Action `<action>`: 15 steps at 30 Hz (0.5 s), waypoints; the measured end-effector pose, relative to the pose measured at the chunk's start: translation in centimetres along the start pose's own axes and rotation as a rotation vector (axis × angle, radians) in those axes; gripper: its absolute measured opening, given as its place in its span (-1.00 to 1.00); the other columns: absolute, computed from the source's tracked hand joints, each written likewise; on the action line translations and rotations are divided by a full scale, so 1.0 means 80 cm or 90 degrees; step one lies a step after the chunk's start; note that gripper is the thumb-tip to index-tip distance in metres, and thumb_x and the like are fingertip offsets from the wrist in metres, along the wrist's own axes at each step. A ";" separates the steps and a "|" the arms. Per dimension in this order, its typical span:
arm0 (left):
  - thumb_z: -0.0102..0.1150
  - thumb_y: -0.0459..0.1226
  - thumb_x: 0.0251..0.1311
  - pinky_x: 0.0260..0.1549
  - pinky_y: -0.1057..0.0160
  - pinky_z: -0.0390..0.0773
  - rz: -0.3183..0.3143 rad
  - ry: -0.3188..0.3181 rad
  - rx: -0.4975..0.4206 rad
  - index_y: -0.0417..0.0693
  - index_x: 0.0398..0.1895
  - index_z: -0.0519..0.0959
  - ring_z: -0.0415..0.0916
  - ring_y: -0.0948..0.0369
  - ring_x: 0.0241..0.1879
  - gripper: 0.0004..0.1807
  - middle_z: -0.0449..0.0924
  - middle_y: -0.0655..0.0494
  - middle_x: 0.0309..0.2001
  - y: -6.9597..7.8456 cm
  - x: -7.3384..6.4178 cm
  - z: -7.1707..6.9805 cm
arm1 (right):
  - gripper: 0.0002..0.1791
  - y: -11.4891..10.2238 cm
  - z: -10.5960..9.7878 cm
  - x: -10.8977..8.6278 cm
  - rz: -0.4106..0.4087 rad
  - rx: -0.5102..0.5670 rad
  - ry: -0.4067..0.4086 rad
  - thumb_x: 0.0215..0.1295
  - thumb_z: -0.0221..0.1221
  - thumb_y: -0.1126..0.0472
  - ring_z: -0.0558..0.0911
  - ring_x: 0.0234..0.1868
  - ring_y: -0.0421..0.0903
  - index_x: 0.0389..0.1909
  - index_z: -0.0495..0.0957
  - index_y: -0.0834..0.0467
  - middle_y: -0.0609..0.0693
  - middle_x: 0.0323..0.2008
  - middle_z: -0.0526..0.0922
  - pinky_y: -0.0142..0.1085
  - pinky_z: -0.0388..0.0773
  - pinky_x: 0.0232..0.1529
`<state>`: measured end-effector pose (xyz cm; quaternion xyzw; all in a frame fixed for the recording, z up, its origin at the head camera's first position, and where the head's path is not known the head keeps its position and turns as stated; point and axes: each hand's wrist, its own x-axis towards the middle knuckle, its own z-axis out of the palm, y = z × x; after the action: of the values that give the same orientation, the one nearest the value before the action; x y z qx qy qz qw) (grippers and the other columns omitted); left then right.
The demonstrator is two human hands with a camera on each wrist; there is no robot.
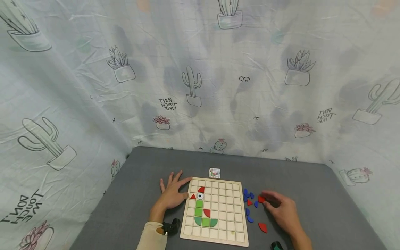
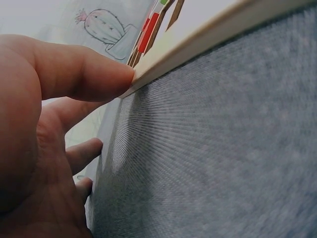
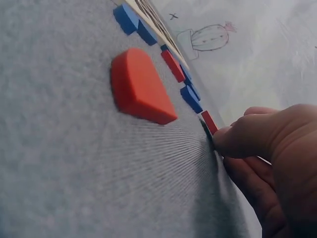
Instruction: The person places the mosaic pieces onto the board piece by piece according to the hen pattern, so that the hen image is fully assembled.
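A wooden grid board (image 1: pixel 229 208) lies on the table, with a red triangle (image 1: pixel 193 197), an eye tile (image 1: pixel 200 196), green squares (image 1: pixel 199 204), green quarter-round pieces (image 1: pixel 214 222) and two red quarter-round pieces (image 1: pixel 207 213) in its cells. At its upper left edge rests my left hand (image 1: pixel 171 197), fingers spread, the thumb touching the rim (image 2: pixel 163 62). My right hand (image 1: pixel 282 211), right of the board, pinches a small red piece (image 1: pixel 261 199) at the table surface between thumb and fingers. In the right wrist view the thumb covers part of that red piece (image 3: pixel 209 122).
Between board and right hand lie several blue pieces (image 1: pixel 247 194) and a red triangle (image 1: pixel 249 202). A loose red quarter-round piece (image 1: pixel 263 227) is nearer the front. Behind the board is a small printed pattern card (image 1: pixel 214 173). A cactus-print curtain (image 1: pixel 218 86) surrounds the grey table (image 1: pixel 150 159).
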<state>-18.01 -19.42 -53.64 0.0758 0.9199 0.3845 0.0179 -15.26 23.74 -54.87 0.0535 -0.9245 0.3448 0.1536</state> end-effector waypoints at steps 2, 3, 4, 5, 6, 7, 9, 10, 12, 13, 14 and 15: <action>0.36 -0.31 0.22 0.52 -0.57 -0.65 0.000 0.001 0.003 0.14 0.52 0.60 -0.30 -0.38 0.76 -0.28 0.10 -0.23 0.75 0.000 0.000 0.001 | -0.59 -0.003 -0.003 -0.002 0.001 -0.005 0.003 0.15 0.57 0.39 0.88 -0.10 -0.09 0.04 0.83 0.10 -0.04 -0.09 0.90 -0.35 0.77 -0.06; 0.36 -0.31 0.22 0.52 -0.58 -0.64 0.000 0.002 0.004 0.14 0.52 0.60 -0.30 -0.38 0.76 -0.28 0.11 -0.23 0.75 0.000 0.000 0.001 | -0.59 -0.004 -0.004 -0.004 -0.001 -0.006 0.005 0.15 0.57 0.40 0.88 -0.10 -0.11 0.04 0.84 0.09 -0.05 -0.10 0.90 -0.41 0.74 -0.06; 0.36 -0.30 0.22 0.52 -0.58 -0.64 0.000 0.003 0.005 0.14 0.52 0.60 -0.29 -0.39 0.76 -0.28 0.11 -0.24 0.74 0.000 0.000 0.002 | -0.59 -0.006 -0.006 -0.006 -0.003 -0.005 0.009 0.14 0.58 0.40 0.87 -0.11 -0.13 0.03 0.84 0.08 -0.06 -0.11 0.91 -0.47 0.71 -0.07; 0.36 -0.30 0.22 0.52 -0.58 -0.63 0.000 0.003 0.006 0.14 0.52 0.60 -0.29 -0.39 0.76 -0.28 0.11 -0.24 0.74 0.000 0.000 0.002 | -0.59 -0.008 -0.008 -0.008 -0.005 0.000 0.013 0.13 0.58 0.40 0.87 -0.11 -0.16 0.03 0.84 0.08 -0.07 -0.11 0.91 -0.53 0.68 -0.07; 0.36 -0.30 0.21 0.52 -0.58 -0.63 0.001 0.004 0.006 0.14 0.52 0.60 -0.29 -0.39 0.76 -0.28 0.11 -0.24 0.74 0.000 0.000 0.002 | -0.59 -0.010 -0.009 -0.010 -0.007 0.006 0.016 0.13 0.58 0.41 0.87 -0.12 -0.19 0.02 0.84 0.09 -0.07 -0.12 0.91 -0.58 0.66 -0.08; 0.36 -0.30 0.21 0.52 -0.58 -0.63 0.001 0.005 0.006 0.13 0.52 0.61 -0.28 -0.39 0.76 -0.28 0.12 -0.24 0.74 0.000 0.000 0.002 | -0.59 -0.013 -0.011 -0.012 -0.009 0.013 0.019 0.12 0.58 0.42 0.86 -0.12 -0.22 0.01 0.84 0.09 -0.07 -0.13 0.91 -0.62 0.65 -0.09; 0.35 -0.31 0.21 0.52 -0.58 -0.62 0.001 0.005 0.006 0.13 0.52 0.61 -0.28 -0.39 0.76 -0.28 0.12 -0.24 0.74 0.000 0.000 0.002 | -0.59 -0.019 -0.013 -0.016 -0.010 0.022 0.019 0.11 0.58 0.43 0.85 -0.14 -0.27 0.00 0.84 0.08 -0.08 -0.14 0.91 -0.64 0.65 -0.12; 0.35 -0.31 0.21 0.52 -0.58 -0.63 0.001 0.005 0.005 0.13 0.52 0.61 -0.28 -0.39 0.76 -0.28 0.12 -0.24 0.74 0.000 0.000 0.002 | -0.59 -0.023 -0.014 -0.019 -0.010 0.027 0.018 0.11 0.58 0.43 0.84 -0.14 -0.29 -0.01 0.84 0.08 -0.08 -0.14 0.91 -0.62 0.66 -0.12; 0.35 -0.31 0.21 0.52 -0.58 -0.63 0.002 0.005 0.004 0.12 0.51 0.61 -0.28 -0.39 0.76 -0.28 0.12 -0.25 0.74 0.000 0.000 0.001 | -0.59 -0.030 -0.015 -0.024 -0.010 0.038 0.018 0.11 0.58 0.44 0.84 -0.14 -0.29 -0.02 0.85 0.08 -0.08 -0.13 0.90 -0.58 0.70 -0.12; 0.35 -0.31 0.21 0.52 -0.58 -0.63 0.002 0.005 0.003 0.12 0.51 0.61 -0.29 -0.39 0.76 -0.28 0.12 -0.25 0.74 0.000 0.000 0.001 | -0.59 -0.034 -0.016 -0.027 -0.010 0.042 0.020 0.11 0.59 0.44 0.84 -0.14 -0.30 -0.02 0.85 0.07 -0.09 -0.13 0.90 -0.58 0.71 -0.12; 0.35 -0.31 0.21 0.52 -0.58 -0.64 0.002 0.004 0.002 0.11 0.52 0.61 -0.29 -0.39 0.76 -0.28 0.12 -0.25 0.74 0.000 0.000 0.001 | -0.59 -0.037 -0.015 -0.030 -0.012 0.045 0.022 0.10 0.59 0.44 0.84 -0.14 -0.31 -0.02 0.85 0.06 -0.10 -0.13 0.90 -0.58 0.71 -0.11; 0.34 -0.31 0.21 0.52 -0.58 -0.64 0.001 0.004 0.003 0.12 0.52 0.61 -0.29 -0.39 0.76 -0.28 0.12 -0.24 0.74 0.000 0.000 0.001 | -0.58 -0.041 -0.015 -0.033 -0.016 0.052 0.024 0.09 0.59 0.45 0.84 -0.15 -0.31 -0.03 0.85 0.06 -0.10 -0.13 0.90 -0.59 0.70 -0.11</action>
<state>-17.97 -19.35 -53.69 0.0757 0.9206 0.3828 0.0146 -11.81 22.04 -52.81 0.0648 -0.9058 0.3815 0.1728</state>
